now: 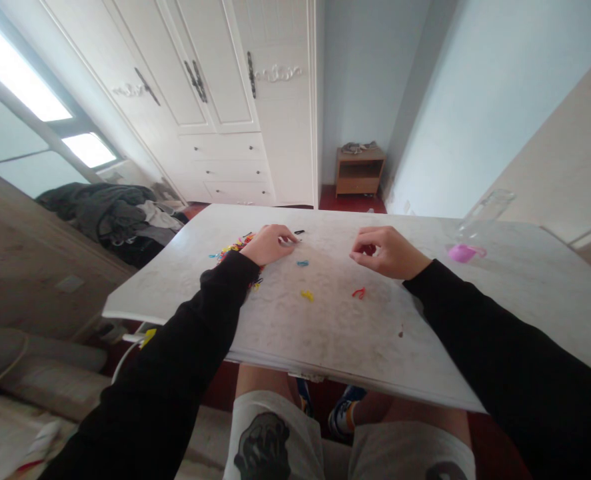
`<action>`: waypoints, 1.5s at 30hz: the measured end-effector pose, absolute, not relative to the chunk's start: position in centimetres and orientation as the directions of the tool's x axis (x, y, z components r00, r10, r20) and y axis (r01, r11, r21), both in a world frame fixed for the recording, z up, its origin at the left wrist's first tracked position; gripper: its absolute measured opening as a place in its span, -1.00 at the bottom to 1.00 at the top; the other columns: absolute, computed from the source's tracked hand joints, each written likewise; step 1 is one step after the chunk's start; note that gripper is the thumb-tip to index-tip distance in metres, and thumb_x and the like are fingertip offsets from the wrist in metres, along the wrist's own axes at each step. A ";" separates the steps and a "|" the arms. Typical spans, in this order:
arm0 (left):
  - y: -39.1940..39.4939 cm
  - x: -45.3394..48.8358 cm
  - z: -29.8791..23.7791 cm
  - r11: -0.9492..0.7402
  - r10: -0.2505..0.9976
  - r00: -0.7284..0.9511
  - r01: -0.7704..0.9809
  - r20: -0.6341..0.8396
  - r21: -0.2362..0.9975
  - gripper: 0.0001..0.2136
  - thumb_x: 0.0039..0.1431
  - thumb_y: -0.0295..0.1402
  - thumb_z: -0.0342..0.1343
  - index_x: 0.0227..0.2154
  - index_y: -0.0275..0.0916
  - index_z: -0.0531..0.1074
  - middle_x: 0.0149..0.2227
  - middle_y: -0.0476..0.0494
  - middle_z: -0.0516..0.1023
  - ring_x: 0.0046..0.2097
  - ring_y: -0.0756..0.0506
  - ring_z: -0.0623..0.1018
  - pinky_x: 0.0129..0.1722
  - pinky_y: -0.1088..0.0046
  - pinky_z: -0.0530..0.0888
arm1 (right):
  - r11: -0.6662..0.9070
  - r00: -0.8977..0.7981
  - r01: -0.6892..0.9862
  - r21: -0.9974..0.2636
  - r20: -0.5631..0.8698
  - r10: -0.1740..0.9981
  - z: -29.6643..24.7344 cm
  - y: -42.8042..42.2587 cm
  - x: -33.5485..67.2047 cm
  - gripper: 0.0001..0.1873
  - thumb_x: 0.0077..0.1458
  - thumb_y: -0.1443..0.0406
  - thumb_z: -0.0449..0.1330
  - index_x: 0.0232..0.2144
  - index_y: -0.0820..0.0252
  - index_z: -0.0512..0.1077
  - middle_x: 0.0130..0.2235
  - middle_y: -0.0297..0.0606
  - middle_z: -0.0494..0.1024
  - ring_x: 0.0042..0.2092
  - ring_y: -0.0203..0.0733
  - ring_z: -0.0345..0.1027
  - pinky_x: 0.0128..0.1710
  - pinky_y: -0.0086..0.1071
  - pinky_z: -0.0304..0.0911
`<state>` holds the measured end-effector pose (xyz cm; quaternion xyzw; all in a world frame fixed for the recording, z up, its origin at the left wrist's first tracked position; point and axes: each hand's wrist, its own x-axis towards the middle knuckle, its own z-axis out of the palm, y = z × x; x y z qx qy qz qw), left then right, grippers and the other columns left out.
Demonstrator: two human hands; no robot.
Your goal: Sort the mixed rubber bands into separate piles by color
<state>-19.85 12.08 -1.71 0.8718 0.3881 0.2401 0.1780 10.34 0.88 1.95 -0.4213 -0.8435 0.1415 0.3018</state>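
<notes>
The black band (300, 232), lying roughly nine-to-three, sits at one o'clock from the nearer left hand (269, 245), whose fingers, like the right hand's (389, 253), curl, pinching what I cannot tell.

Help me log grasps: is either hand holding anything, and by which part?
I can't tell: the left hand is near a small black piece, the right hand is curled, and anything in either grip is too indistinct.

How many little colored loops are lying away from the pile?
4 that I can see: a black loop near the left hand, a blue loop closer to you, a yellow loop closer still, and a red loop right of the yellow. More may be hidden.
</notes>
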 end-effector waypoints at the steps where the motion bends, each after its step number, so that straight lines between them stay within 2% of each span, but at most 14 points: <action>1: 12.1 -19.8 -1.7 -0.636 0.762 0.581 0.594 0.285 0.492 -0.78 0.01 -0.37 0.23 -0.28 -0.22 0.70 -0.26 -0.16 0.70 -0.26 -0.11 0.63 -0.18 0.39 0.58 | 0.606 -0.464 0.624 -0.493 0.390 0.795 2.0 0.9 10.3 -0.80 0.11 0.30 0.24 -0.54 0.20 0.45 -0.46 -0.30 0.44 -0.43 -0.28 0.26 -0.36 -0.33 0.13; 6: 12.2 -19.8 -2.0 -0.652 0.750 0.589 0.580 0.302 0.489 -0.79 0.04 -0.40 0.20 -0.28 -0.23 0.69 -0.21 -0.16 0.69 -0.26 -0.08 0.62 -0.16 0.41 0.57 | 0.616 -0.470 0.612 -0.496 0.398 0.788 2.0 0.8 10.3 -0.80 0.11 0.32 0.25 -0.54 0.21 0.46 -0.46 -0.29 0.46 -0.43 -0.28 0.26 -0.36 -0.33 0.13; 9: 12.4 -19.9 -2.3 -0.658 0.748 0.582 0.591 0.318 0.467 -0.73 0.05 -0.41 0.18 -0.19 -0.27 0.67 -0.13 -0.20 0.67 -0.23 -0.08 0.61 -0.12 0.39 0.58 | 0.627 -0.477 0.610 -0.485 0.407 0.779 1.9 0.9 10.4 -0.81 0.11 0.33 0.25 -0.54 0.21 0.46 -0.46 -0.30 0.46 -0.44 -0.29 0.27 -0.37 -0.34 0.13; 11: 12.5 -19.8 -2.4 -0.669 0.740 0.592 0.604 0.319 0.433 -0.67 0.07 -0.40 0.16 -0.10 -0.29 0.65 -0.04 -0.23 0.64 -0.18 -0.10 0.62 -0.04 0.33 0.58 | 0.637 -0.482 0.606 -0.476 0.417 0.771 1.8 1.0 10.4 -0.81 0.11 0.33 0.25 -0.54 0.22 0.46 -0.47 -0.30 0.45 -0.45 -0.30 0.26 -0.38 -0.34 0.13; 14: 12.5 -19.7 -2.5 -0.702 0.712 0.622 0.614 0.326 0.361 -0.59 0.11 -0.38 0.13 0.03 -0.30 0.61 0.06 -0.28 0.58 0.00 -0.19 0.60 0.17 0.21 0.51 | 0.647 -0.487 0.604 -0.466 0.426 0.762 1.7 1.0 10.4 -0.81 0.11 0.34 0.25 -0.54 0.22 0.47 -0.47 -0.30 0.45 -0.45 -0.30 0.28 -0.38 -0.35 0.15; 16: 12.5 -19.6 -2.5 -0.717 0.697 0.639 0.615 0.326 0.329 -0.57 0.13 -0.37 0.11 0.06 -0.33 0.59 0.08 -0.32 0.57 0.10 -0.25 0.57 0.26 0.16 0.44 | 0.649 -0.490 0.606 -0.460 0.426 0.760 1.6 1.0 10.4 -0.80 0.12 0.34 0.25 -0.55 0.22 0.47 -0.47 -0.30 0.45 -0.45 -0.30 0.28 -0.39 -0.35 0.16; 19: 12.4 -19.5 -2.5 -0.727 0.687 0.654 0.607 0.318 0.321 -0.58 0.14 -0.37 0.09 0.05 -0.33 0.61 0.08 -0.32 0.57 0.12 -0.25 0.56 0.30 0.13 0.41 | 0.647 -0.494 0.611 -0.455 0.420 0.762 1.6 1.0 10.4 -0.80 0.12 0.34 0.24 -0.55 0.22 0.47 -0.47 -0.30 0.45 -0.45 -0.30 0.29 -0.39 -0.36 0.16; 22: 12.5 -19.6 -2.3 -0.715 0.699 0.626 0.599 0.347 0.359 -0.62 0.13 -0.38 0.11 0.00 -0.25 0.63 0.07 -0.26 0.59 0.08 -0.20 0.58 0.24 0.17 0.46 | 0.645 -0.492 0.613 -0.455 0.419 0.763 1.6 1.0 10.4 -0.80 0.12 0.34 0.24 -0.54 0.22 0.47 -0.47 -0.31 0.45 -0.45 -0.31 0.29 -0.40 -0.36 0.17; 24: 12.5 -19.9 -1.9 -0.690 0.724 0.572 0.604 0.386 0.399 -0.64 0.12 -0.41 0.10 -0.05 -0.24 0.64 0.02 -0.24 0.61 -0.02 -0.16 0.60 0.12 0.24 0.53 | 0.648 -0.492 0.613 -0.453 0.423 0.761 1.6 1.0 10.4 -0.80 0.12 0.34 0.24 -0.54 0.22 0.47 -0.47 -0.31 0.45 -0.45 -0.31 0.29 -0.40 -0.37 0.17; 28: 12.8 -21.2 -0.4 -0.570 0.812 0.385 0.683 0.438 0.457 -0.68 0.06 -0.49 0.03 -0.21 -0.27 0.65 -0.16 -0.21 0.67 -0.18 -0.12 0.61 -0.06 0.33 0.56 | 0.647 -0.490 0.616 -0.449 0.425 0.761 1.6 1.0 10.4 -0.81 0.11 0.34 0.24 -0.54 0.23 0.48 -0.47 -0.31 0.46 -0.45 -0.30 0.30 -0.39 -0.36 0.17; 31: 12.9 -22.4 0.6 -0.445 0.881 0.277 0.761 0.384 0.473 -0.73 0.00 -0.51 0.03 -0.35 -0.25 0.64 -0.34 -0.15 0.67 -0.26 -0.13 0.59 -0.11 0.34 0.53 | 0.643 -0.489 0.616 -0.455 0.419 0.765 1.7 0.9 10.3 -0.81 0.11 0.33 0.24 -0.54 0.22 0.48 -0.47 -0.30 0.46 -0.44 -0.30 0.29 -0.39 -0.36 0.17; 34: 12.9 -23.0 0.9 -0.403 0.908 0.286 0.798 0.307 0.449 -0.78 -0.03 -0.48 0.08 -0.41 -0.24 0.63 -0.43 -0.13 0.63 -0.30 -0.15 0.58 -0.18 0.35 0.51 | 0.644 -0.492 0.614 -0.458 0.416 0.765 1.8 0.9 10.3 -0.81 0.11 0.33 0.23 -0.54 0.22 0.48 -0.46 -0.30 0.46 -0.44 -0.30 0.28 -0.39 -0.36 0.17; 39: 12.8 -22.9 0.1 -0.416 0.909 0.365 0.808 0.201 0.417 -0.84 -0.05 -0.36 0.20 -0.38 -0.24 0.63 -0.42 -0.12 0.64 -0.37 -0.11 0.57 -0.24 0.37 0.50 | 0.651 -0.492 0.611 -0.450 0.428 0.758 1.7 1.0 10.3 -0.79 0.12 0.33 0.23 -0.55 0.22 0.47 -0.47 -0.31 0.45 -0.45 -0.32 0.29 -0.40 -0.37 0.17; 45: 12.9 -22.7 -0.3 -0.444 0.895 0.412 0.796 0.168 0.411 -0.82 -0.07 -0.40 0.19 -0.37 -0.25 0.62 -0.42 -0.11 0.64 -0.38 -0.10 0.58 -0.26 0.39 0.49 | 0.655 -0.494 0.609 -0.448 0.432 0.755 1.7 1.1 10.3 -0.80 0.12 0.33 0.24 -0.54 0.22 0.48 -0.48 -0.32 0.45 -0.45 -0.31 0.28 -0.40 -0.36 0.17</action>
